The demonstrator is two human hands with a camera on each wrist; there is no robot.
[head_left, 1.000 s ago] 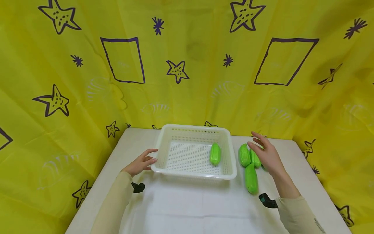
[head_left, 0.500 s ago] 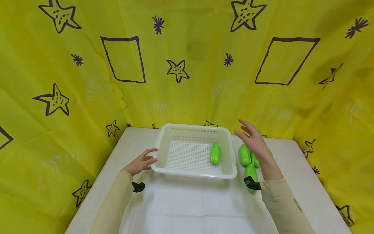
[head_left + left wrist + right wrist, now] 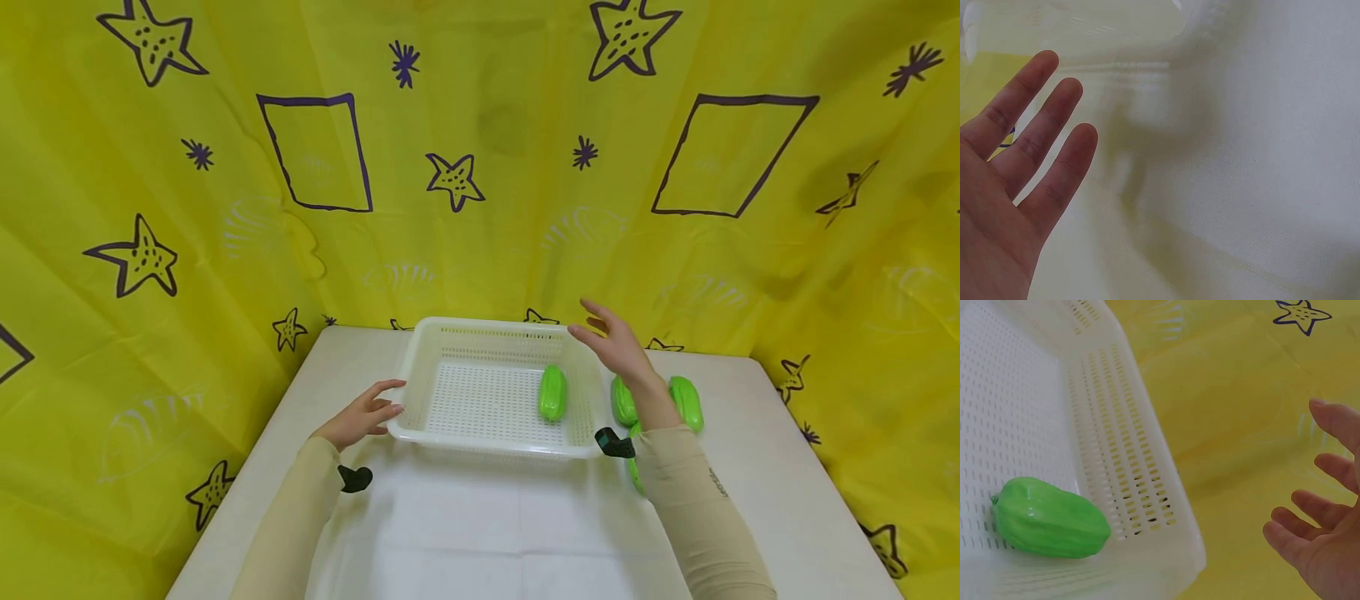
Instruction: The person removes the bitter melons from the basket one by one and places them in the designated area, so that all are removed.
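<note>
A white plastic basket (image 3: 495, 447) with slotted walls stands on the white table. In its right part lies one glossy green, ribbed, oblong fruit (image 3: 552, 393), seen close in the right wrist view as a green fruit (image 3: 1050, 519) with a small stem end. My left hand (image 3: 360, 419) is at the basket's left rim, fingertips right by it, fingers spread and loosely straight. Over the basket's back right corner hovers my right hand (image 3: 617, 343), holding nothing, its fingers spread. In the right wrist view the right hand (image 3: 1329, 531) is apart from the basket wall.
Several more green fruits lie right of the basket, partly hidden by my right forearm; one green fruit (image 3: 686, 403) shows beyond it. A yellow curtain (image 3: 495, 250) with star drawings rises behind the table and along both sides.
My right hand has moved left from above the green fruits to the basket's back right corner. The left hand, the basket and the fruit inside have stayed put.
</note>
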